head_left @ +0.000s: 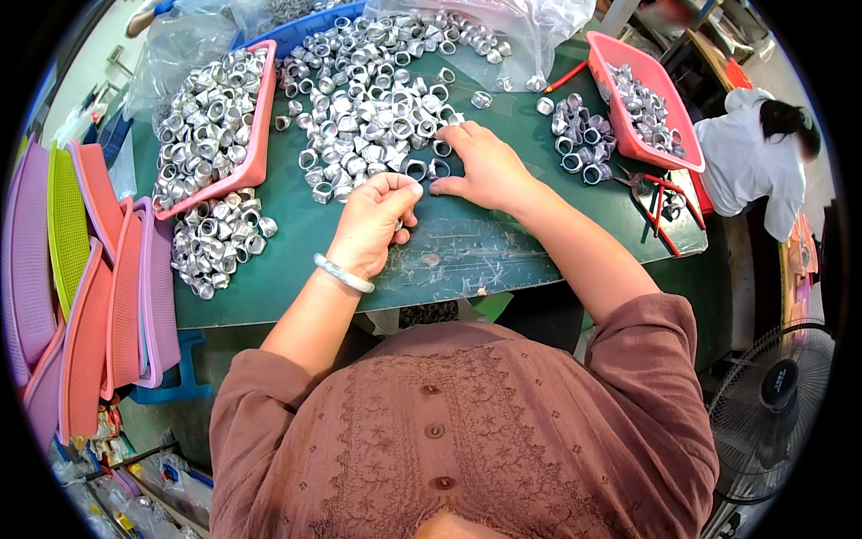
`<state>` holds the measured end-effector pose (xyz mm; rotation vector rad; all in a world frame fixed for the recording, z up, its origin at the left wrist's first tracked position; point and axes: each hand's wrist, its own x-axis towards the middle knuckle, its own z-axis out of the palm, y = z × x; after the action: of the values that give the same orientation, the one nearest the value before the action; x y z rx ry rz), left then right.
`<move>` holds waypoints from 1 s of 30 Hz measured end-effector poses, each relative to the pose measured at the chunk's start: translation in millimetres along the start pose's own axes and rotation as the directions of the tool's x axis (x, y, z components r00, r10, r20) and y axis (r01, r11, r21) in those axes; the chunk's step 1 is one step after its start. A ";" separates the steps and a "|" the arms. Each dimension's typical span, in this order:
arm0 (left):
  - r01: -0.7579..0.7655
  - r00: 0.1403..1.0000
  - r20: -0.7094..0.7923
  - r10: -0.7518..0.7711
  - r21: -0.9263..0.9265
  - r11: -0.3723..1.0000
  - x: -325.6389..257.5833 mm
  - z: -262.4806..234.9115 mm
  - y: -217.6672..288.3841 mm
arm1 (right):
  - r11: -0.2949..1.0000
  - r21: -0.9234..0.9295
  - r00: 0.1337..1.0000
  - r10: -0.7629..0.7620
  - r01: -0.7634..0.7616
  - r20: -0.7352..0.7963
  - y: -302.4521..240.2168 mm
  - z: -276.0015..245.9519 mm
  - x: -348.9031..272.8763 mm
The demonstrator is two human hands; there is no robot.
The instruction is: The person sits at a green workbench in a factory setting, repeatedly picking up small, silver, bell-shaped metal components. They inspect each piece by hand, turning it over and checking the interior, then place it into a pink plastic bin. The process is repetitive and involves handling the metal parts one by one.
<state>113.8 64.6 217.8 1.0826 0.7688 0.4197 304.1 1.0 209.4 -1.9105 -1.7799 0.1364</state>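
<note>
Head view: metal rings (359, 135) lie heaped inward from the worktop's (283, 260) near edge, forward-left of the nearer right hand (485, 166), its thumb and fingers parted; the left hand (373, 216) curls, contents impossible to tell.

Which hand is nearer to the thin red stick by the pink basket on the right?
Right. The right hand is left of the thin red stick and nearer the body; the left hand is farther left and closer still to the body.
</note>
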 end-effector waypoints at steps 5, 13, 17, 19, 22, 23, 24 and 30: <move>-0.036 0.999 -0.011 0.038 0.144 0.989 -0.4 6.1 0.9 | 0.999 -0.001 0.999 -0.033 0.033 0.037 -6.9 -4.0 -5.4; 0.051 0.998 0.031 -0.054 0.080 0.996 -6.5 1.3 4.6 | 0.995 0.080 0.993 -0.069 0.061 0.096 -17.1 -10.8 -15.1; -0.082 0.997 0.014 0.082 0.289 0.954 -10.6 4.4 0.3 | 0.983 0.151 0.991 -0.119 0.109 0.056 -13.9 -2.2 -11.4; -0.044 0.999 0.014 0.042 0.208 0.977 -11.9 0.8 -1.1 | 0.970 0.230 0.987 -0.114 0.086 0.112 -20.5 -4.3 -14.2; -0.212 0.974 0.028 0.224 0.457 0.864 -7.5 -8.1 -15.1 | 0.912 0.386 0.959 -0.222 0.140 0.175 -32.5 -4.0 -22.1; -0.290 0.947 0.060 0.316 0.584 0.758 -8.6 -6.9 -14.1 | 0.861 0.506 0.948 -0.208 0.061 0.241 -36.8 -9.2 -22.3; -0.395 0.879 0.125 0.461 0.733 0.554 -15.1 -4.7 -11.2 | 0.792 0.610 0.930 -0.204 -0.027 0.306 -38.9 -12.5 -22.1; -0.406 0.785 0.297 0.543 0.909 0.091 -24.2 1.9 -12.9 | 0.947 0.275 0.987 -0.159 0.164 -0.039 -26.3 2.5 8.3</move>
<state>98.2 42.1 215.1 2.6028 0.7283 0.5877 280.5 9.6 221.0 -1.5593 -1.7928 0.2953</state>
